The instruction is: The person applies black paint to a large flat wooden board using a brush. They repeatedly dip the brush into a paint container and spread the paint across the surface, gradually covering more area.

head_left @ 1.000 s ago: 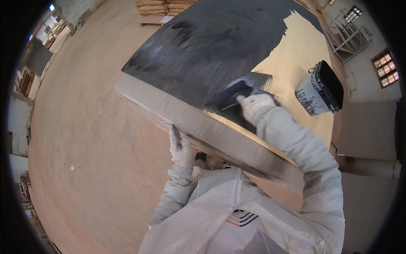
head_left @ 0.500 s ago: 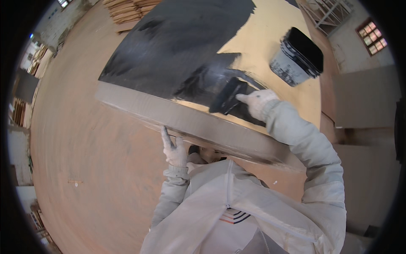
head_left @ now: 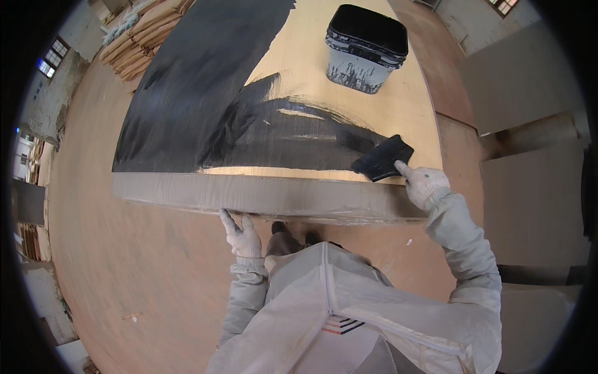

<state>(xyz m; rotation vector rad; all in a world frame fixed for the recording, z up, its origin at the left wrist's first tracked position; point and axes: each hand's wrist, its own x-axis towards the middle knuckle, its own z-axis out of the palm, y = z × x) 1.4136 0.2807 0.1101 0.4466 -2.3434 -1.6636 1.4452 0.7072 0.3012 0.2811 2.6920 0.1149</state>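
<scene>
My gloved right hand (head_left: 427, 185) is closed on a black, wide-bladed scraper (head_left: 383, 158). The blade rests on the pale wooden panel (head_left: 418, 112) near its front right corner. A black coating (head_left: 187, 81) covers the panel's left side, and a streaky band of it runs across to the scraper. Thin bare wood strips show within that band and along the front edge. My gloved left hand (head_left: 242, 238) is beside the lower front edge of the thick grey stack side (head_left: 261, 194), fingers apart and holding nothing; whether the fingertips touch it is unclear.
A smeared bucket (head_left: 361, 56) with a black top stands on the bare wood toward the far right. Stacked brown bundles (head_left: 146, 40) lie beyond the panel's left side. Large grey boards (head_left: 529, 202) stand on the right. Reddish floor (head_left: 143, 268) surrounds the stack.
My right hand has drawn the scraper rightward across the panel, widening the black band over bare wood. My left hand stays by the front edge. The view has turned and shifted.
</scene>
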